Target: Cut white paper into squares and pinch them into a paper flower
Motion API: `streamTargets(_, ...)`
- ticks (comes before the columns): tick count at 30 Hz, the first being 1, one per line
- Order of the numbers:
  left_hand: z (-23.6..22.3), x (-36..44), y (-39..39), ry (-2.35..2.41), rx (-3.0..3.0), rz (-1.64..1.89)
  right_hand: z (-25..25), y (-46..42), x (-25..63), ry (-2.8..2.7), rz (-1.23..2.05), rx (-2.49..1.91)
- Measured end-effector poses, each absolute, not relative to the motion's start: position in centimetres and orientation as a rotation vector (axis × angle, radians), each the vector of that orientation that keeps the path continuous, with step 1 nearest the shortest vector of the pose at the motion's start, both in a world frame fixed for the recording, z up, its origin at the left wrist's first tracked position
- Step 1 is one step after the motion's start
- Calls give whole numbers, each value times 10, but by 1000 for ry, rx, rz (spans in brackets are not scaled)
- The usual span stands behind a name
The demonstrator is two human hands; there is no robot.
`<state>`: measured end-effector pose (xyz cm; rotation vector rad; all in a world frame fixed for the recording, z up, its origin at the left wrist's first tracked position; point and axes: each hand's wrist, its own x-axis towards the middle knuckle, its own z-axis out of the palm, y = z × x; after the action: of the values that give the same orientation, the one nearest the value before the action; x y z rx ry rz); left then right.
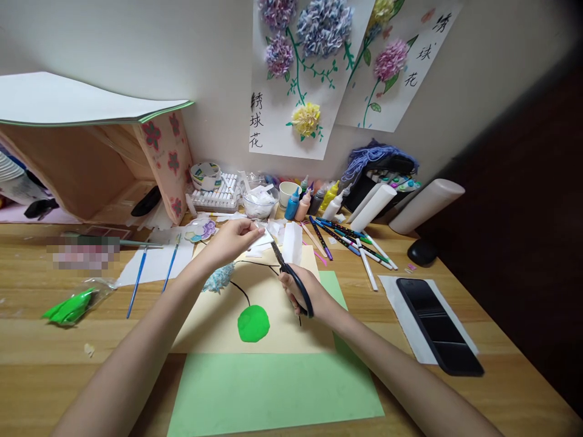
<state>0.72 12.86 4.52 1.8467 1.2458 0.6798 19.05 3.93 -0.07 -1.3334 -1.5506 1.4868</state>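
Note:
My left hand (234, 238) pinches a small piece of white paper (262, 238) between thumb and fingers. Wrapped around the black handles of a pair of scissors (298, 285), my right hand (303, 290) holds the blades up against that paper's edge. Below both hands lies a cream sheet (207, 337) with black drawn lines, a bright green round patch (254, 323) and a fluffy pale-blue flower (219, 278). A light green sheet (276, 391) sits under it. Whether the blades are parted is hard to make out.
Markers (350, 240) lie scattered right of the hands. Paint bottles (304, 206), a bowl of white scraps (259, 200) and a tape roll (206, 176) stand along the wall. A phone (439, 325) rests at right; paintbrushes (137, 282) and a bag with green clay-like material (73, 305) lie left.

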Motion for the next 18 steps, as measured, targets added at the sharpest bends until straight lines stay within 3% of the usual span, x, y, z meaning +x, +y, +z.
streamTargets(11, 50, 6, 128, 1243, 1824, 624, 9, 44, 188, -1423, 1820, -1191)
streamTargets(18, 54, 4, 126, 1145, 1771, 577, 8, 47, 197, -1538, 1722, -1193)
